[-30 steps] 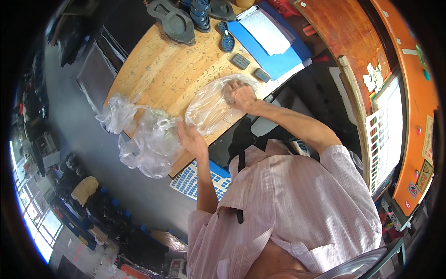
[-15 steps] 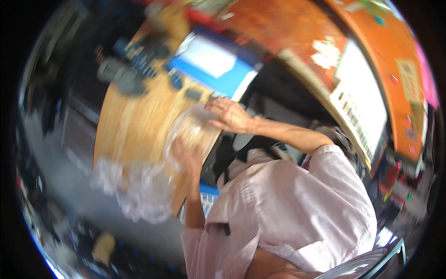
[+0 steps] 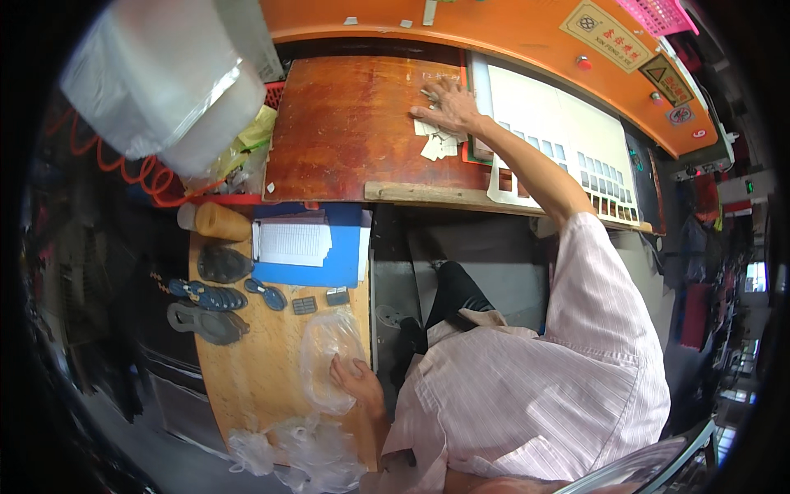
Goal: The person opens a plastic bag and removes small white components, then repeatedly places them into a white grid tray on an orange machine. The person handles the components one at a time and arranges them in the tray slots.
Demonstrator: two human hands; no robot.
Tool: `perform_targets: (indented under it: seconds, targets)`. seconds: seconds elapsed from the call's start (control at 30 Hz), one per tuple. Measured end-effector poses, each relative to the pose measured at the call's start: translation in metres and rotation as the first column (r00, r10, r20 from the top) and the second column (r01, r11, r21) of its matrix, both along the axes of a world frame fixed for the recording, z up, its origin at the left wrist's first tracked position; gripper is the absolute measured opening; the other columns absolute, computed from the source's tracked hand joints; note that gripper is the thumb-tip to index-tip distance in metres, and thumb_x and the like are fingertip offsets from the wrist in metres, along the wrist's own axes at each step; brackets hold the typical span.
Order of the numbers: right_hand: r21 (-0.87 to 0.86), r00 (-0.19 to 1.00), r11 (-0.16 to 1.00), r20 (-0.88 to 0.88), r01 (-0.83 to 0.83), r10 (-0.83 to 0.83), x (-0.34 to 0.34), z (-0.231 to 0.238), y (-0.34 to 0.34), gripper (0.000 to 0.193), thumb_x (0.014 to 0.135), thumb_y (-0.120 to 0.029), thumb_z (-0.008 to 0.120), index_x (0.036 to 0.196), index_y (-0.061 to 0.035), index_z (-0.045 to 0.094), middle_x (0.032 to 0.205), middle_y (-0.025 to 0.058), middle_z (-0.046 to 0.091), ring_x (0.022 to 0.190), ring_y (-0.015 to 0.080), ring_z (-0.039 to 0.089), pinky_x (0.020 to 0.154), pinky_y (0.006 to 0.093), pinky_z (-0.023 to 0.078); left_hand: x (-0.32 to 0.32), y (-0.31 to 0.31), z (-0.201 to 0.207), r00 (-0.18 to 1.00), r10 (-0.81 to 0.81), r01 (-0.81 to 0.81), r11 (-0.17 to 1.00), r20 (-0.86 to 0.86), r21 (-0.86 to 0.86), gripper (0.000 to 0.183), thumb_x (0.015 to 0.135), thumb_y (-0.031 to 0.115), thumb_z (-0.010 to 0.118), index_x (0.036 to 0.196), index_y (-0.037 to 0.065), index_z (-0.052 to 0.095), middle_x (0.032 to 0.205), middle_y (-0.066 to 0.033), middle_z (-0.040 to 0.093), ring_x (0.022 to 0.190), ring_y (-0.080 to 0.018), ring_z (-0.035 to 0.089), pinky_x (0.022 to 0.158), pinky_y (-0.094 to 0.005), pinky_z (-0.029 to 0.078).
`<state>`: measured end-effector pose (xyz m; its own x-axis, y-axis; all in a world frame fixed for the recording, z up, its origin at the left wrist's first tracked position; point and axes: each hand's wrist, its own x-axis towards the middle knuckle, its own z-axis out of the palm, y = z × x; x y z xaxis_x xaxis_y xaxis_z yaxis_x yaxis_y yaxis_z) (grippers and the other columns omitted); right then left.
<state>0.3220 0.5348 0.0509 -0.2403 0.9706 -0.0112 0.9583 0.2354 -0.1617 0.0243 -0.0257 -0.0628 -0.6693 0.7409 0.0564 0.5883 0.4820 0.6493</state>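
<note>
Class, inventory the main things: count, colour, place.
Table: one, tan, lower left
Flat bag: one, clear, table's right edge
Bunched bags: several, clear, table's near end
Sole-like pieces: several, grey and blue, table's left
Blocks: two, grey, beyond flat bag
Folder: one, blue, table's far end
Papers: several, white, on folder
Board: one, brown, top centre
Scraps: several, cream, on board
Panel: one, orange, top right
Left hand: one, on flat bag
Right hand: one, at scraps

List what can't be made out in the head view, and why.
Head view: whether the right hand grips any paper scraps; its back hides the palm.
Head view: the pink basket, cut off by the upper edge.
Head view: fine print on the white sheet, too small to read.
</note>
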Motion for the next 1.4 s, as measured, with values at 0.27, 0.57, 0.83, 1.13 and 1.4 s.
perform_targets:
  seconds: [0.27,0.57,0.83,1.13,1.4]
  targets:
    - [0.011,0.991,0.996,0.107,-0.084,0.082,-0.012,0.005,-0.056,0.105,0.081,-0.089,0.054,0.151,-0.0104,0.053,0.153,0.0243,0.048,0.142,0.0485,0.042,0.113,0.0652,0.036,0.025,0.003,-0.004,0.982,0.083,-0.086,0.996,0.168,0.010,0.043,0.086,0.002,0.063,0.128,-0.009,0.061,0.121,-0.0299,0.061,0.117,-0.0492,0.056,0.104,-0.0540,0.043]
    - [0.437,0.994,0.899,-0.085,-0.024,0.067,-0.031,-0.011,-0.093,0.043,0.094,-0.046,0.069,0.115,-0.0082,0.074,0.119,0.0151,0.066,0.114,0.0401,0.058,0.093,0.0546,0.048,0.034,0.013,-0.003,0.994,-0.012,-0.001,0.993,0.110,0.116,0.042,0.089,0.006,0.062,0.129,-0.007,0.062,0.124,-0.0285,0.062,0.118,-0.0482,0.057,0.104,-0.0531,0.044]
    - [0.241,0.945,0.958,-0.248,-0.154,0.214,-0.029,-0.011,-0.058,0.026,0.087,-0.031,0.070,0.106,-0.0127,0.077,0.099,0.0201,0.070,0.086,0.0407,0.071,0.075,0.0528,0.058,0.023,-0.015,-0.001,0.993,0.089,-0.094,0.993,0.080,0.067,0.039,0.091,0.008,0.063,0.127,-0.007,0.062,0.121,-0.0272,0.064,0.115,-0.0461,0.058,0.102,-0.0527,0.044]
    - [-0.150,0.763,0.989,-0.639,0.005,-0.101,-0.016,0.029,-0.011,0.026,0.095,-0.025,0.074,0.110,-0.0035,0.077,0.087,0.0102,0.078,0.071,0.0123,0.069,0.058,0.0300,0.053,0.027,-0.039,0.003,0.979,0.166,-0.178,0.979,0.121,0.100,0.036,0.090,0.004,0.063,0.125,-0.006,0.065,0.120,-0.0264,0.066,0.115,-0.0453,0.059,0.103,-0.0513,0.045]
    - [-0.444,0.338,0.895,-0.836,0.044,-0.432,-0.037,0.065,-0.018,0.031,0.092,-0.022,0.080,0.116,-0.0036,0.074,0.087,0.0046,0.074,0.064,0.0099,0.065,0.050,0.0266,0.051,0.042,-0.044,-0.004,0.953,0.231,-0.254,0.961,0.194,0.106,0.034,0.091,0.002,0.064,0.124,-0.006,0.066,0.120,-0.0240,0.069,0.115,-0.0437,0.062,0.101,-0.0495,0.048]
